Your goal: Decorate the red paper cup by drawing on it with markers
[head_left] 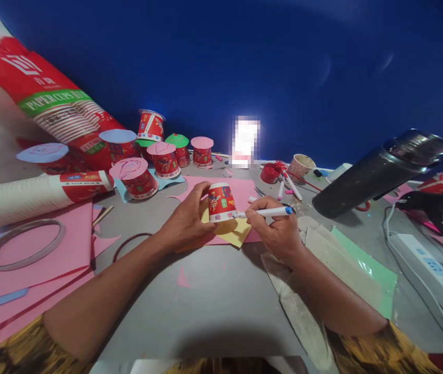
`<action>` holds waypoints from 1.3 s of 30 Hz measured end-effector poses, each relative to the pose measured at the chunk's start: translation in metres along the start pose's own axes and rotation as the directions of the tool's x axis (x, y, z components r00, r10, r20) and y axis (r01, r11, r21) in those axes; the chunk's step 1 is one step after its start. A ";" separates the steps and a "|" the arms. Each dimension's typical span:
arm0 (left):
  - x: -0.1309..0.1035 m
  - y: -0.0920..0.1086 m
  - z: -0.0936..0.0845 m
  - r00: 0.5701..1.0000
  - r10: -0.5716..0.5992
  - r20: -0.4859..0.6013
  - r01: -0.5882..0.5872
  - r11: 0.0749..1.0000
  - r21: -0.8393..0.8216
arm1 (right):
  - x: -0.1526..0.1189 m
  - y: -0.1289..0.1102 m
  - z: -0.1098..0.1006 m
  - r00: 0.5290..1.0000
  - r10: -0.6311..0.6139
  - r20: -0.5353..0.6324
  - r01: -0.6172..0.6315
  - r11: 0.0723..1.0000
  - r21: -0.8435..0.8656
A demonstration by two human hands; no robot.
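Observation:
My left hand (188, 215) grips a red printed paper cup (221, 201) from its left side, thumb low and fingers behind. The cup has a white band with small purple flower marks along its lower edge. In my right hand (276, 228) is a marker pen (270, 212) with a white barrel and a blue end, its tip at the cup's lower right edge. Yellow paper (235, 232) and a pink sheet (250, 189) lie beneath the cup.
Several decorated cups with paper discs (131, 171) stand at the back left, near stacked cups (42, 195) and a tape ring (22, 244). On the right are a black thermos (377, 174), loose markers (293, 187), a cloth (338, 259) and a power strip (435, 270).

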State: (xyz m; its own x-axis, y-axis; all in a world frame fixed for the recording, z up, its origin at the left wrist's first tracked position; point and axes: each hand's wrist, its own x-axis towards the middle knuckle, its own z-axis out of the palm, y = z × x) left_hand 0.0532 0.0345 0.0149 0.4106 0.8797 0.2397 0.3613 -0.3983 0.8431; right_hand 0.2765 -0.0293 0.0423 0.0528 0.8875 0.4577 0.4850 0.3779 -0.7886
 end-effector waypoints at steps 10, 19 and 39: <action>0.000 0.002 0.000 1.000 -0.016 0.003 0.016 1.000 0.005 | 0.000 -0.003 0.001 1.000 -0.017 -0.025 0.018 0.999 0.038; 0.000 0.004 0.000 1.000 -0.009 0.002 0.009 1.000 0.005 | 0.000 0.000 0.000 0.999 -0.011 0.045 0.010 1.000 0.030; -0.001 0.004 0.000 1.000 -0.019 0.003 0.019 1.000 0.013 | 0.001 -0.004 -0.001 1.000 0.008 0.026 -0.010 0.998 0.054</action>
State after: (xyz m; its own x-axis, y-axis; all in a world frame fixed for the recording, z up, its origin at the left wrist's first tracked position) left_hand 0.0537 0.0319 0.0182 0.4059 0.8865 0.2221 0.3800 -0.3847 0.8412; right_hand 0.2757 -0.0306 0.0465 0.0343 0.8972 0.4403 0.4363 0.3830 -0.8143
